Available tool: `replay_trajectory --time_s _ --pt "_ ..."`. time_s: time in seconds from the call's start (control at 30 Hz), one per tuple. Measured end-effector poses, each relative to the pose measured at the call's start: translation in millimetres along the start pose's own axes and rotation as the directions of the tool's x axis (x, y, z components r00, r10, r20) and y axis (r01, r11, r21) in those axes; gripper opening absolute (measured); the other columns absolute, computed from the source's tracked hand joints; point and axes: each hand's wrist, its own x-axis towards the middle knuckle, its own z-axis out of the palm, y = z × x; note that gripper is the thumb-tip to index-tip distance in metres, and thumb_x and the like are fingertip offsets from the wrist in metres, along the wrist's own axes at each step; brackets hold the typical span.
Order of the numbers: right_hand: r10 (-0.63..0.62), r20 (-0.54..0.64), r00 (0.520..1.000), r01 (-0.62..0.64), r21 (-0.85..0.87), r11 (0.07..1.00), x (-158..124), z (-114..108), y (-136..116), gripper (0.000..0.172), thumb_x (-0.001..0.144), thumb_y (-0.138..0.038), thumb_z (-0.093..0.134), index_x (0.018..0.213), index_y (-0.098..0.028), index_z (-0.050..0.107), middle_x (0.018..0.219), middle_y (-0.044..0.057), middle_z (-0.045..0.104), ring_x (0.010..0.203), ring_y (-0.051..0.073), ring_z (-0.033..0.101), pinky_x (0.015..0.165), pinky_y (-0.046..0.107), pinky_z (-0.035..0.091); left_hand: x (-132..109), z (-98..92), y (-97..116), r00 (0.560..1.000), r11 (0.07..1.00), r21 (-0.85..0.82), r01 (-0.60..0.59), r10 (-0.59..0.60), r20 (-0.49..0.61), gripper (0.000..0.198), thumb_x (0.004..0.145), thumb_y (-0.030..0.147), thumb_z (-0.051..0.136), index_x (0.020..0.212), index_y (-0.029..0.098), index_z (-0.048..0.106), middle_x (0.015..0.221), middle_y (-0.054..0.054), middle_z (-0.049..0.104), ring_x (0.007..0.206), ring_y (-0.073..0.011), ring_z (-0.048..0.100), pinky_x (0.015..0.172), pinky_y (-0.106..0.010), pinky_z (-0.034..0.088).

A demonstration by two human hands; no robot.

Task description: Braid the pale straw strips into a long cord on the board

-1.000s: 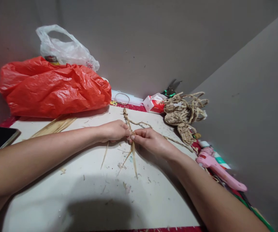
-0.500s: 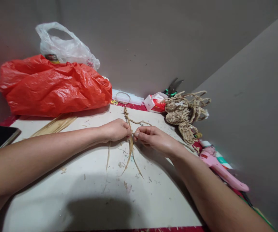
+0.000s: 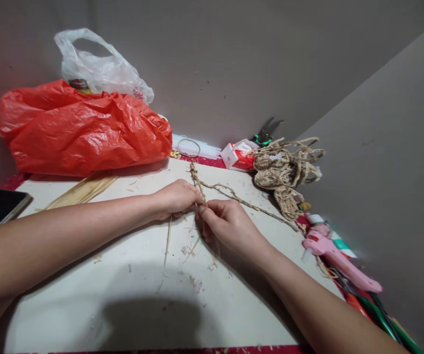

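Observation:
Near the middle of the white board, a twisted straw cord (image 3: 196, 177) runs down to my fingers. My left hand (image 3: 182, 197) pinches it from the left, with a loose strand hanging below. Close against it, my right hand (image 3: 221, 219) is closed on the cord's lower fibres, and thin ends show beneath. A second twisted strand (image 3: 248, 202) branches off the cord and stretches right across the board. The exact grip between the fingertips is hidden.
At the back left are a red plastic bag (image 3: 86, 132) and a white bag (image 3: 103, 69). A phone (image 3: 0, 209) and flat straw (image 3: 82, 191) lie left. Braided coils (image 3: 281, 172), a tissue pack (image 3: 239, 155), pliers (image 3: 265, 132) and a pink glue gun (image 3: 340, 258) line the right.
My right hand has moved slightly left and down, against my left hand, and now covers the lower fibres. More of the branching strand shows on the right.

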Motion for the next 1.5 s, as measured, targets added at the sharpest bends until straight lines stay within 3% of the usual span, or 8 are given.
replay_trajectory --time_s 0.2,0.4,0.57,0.7,0.83,1.07,1.23,1.5 --pt "-0.16 -0.008 0.987 0.152 -0.264 0.952 -8.4 3.4 -4.9 0.026 0.082 -0.023 0.044 0.056 -0.019 0.047 0.05 0.001 0.05 0.046 0.011 0.04 0.048 0.025 0.028 -3.5 4.0 3.3 1.0 1.0 -0.005 0.02 -0.02 -0.016 0.02 0.07 0.017 0.052 0.052 0.016 0.044 0.037 0.007 0.031 0.031 -0.0037 0.021 0.034 -0.021 0.012" --pt "-0.068 0.516 0.854 0.119 -0.067 0.991 -23.6 -29.1 -28.8 0.039 0.083 -0.038 0.048 0.051 -0.017 0.046 0.044 -0.002 0.041 0.041 0.007 0.031 0.042 0.022 0.024 -2.0 0.0 3.8 0.999 1.0 -0.017 0.01 -0.009 0.038 0.017 0.074 0.018 0.052 0.057 0.015 0.051 0.035 0.007 0.032 0.031 -0.0044 0.022 0.034 -0.021 0.012" --pt "0.002 -0.094 0.996 0.008 0.099 0.995 3.2 -42.9 -8.0 0.036 0.079 -0.049 0.054 0.066 -0.015 0.058 0.052 0.002 0.056 0.046 0.01 0.045 0.044 0.021 0.033 -2.5 -3.9 3.0 0.997 1.0 -0.019 -0.008 0.009 0.075 0.018 0.075 0.021 0.053 0.058 0.015 0.049 0.037 0.007 0.03 0.032 -0.0038 0.021 0.035 -0.02 0.013" --pt "0.086 0.159 0.984 -0.153 0.478 0.865 15.8 -23.4 5.9 0.032 0.077 -0.047 0.056 0.073 -0.016 0.055 0.057 0.002 0.056 0.049 0.01 0.049 0.047 0.022 0.039 -0.8 -4.6 -0.8 0.99 0.996 0.03 -0.082 0.078 0.115 0.02 0.076 0.024 0.051 0.059 0.015 0.049 0.04 0.006 0.035 0.033 -0.0037 0.022 0.035 -0.021 0.012" --pt "0.156 0.35 0.924 -0.346 0.588 0.731 13.0 -17.7 2.1 0.036 0.076 -0.043 0.059 0.061 -0.019 0.038 0.044 -0.009 0.029 0.036 0.003 0.019 0.033 0.016 0.016 0.8 -4.1 -3.9 0.992 0.988 0.098 -0.115 0.11 0.06 0.023 0.074 0.025 0.054 0.056 0.017 0.042 0.041 0.008 0.03 0.034 -0.0036 0.021 0.036 -0.02 0.013" --pt "0.191 0.413 0.891 -0.384 0.457 0.803 19.6 -27.0 7.7 0.035 0.078 -0.045 0.055 0.061 -0.016 0.046 0.043 -0.011 0.023 0.034 0.002 0.013 0.031 0.015 0.007 0.5 -6.2 -0.4 0.966 0.908 0.331 -0.258 0.24 0.095 0.018 0.073 0.022 0.049 0.057 0.014 0.048 0.054 0.004 0.047 0.051 -0.0061 0.038 0.05 -0.018 0.03" --pt "0.16 0.468 0.869 -0.435 0.568 0.699 20.2 -24.6 8.3 0.032 0.077 -0.038 0.057 0.058 -0.018 0.039 0.043 -0.01 0.024 0.035 0.002 0.011 0.033 0.015 0.007 0.3 -10.4 4.1 0.944 0.791 0.518 -0.326 0.302 0.133 0.014 0.072 0.017 0.046 0.06 0.014 0.052 0.054 0.004 0.045 0.052 -0.0071 0.037 0.05 -0.019 0.028" --pt "0.197 0.339 0.92 -0.378 0.632 0.676 14.1 -15.1 2.8 0.023 0.074 -0.029 0.056 0.058 -0.016 0.046 0.04 -0.01 0.025 0.034 0.002 0.013 0.032 0.015 0.008 -12.5 -13.8 29.6 0.973 0.645 0.732 -0.219 0.2 0.115 0.017 0.071 0.02 0.05 0.056 0.015 0.058 0.048 0.002 0.047 0.047 -0.0091 0.038 0.05 -0.021 0.027"
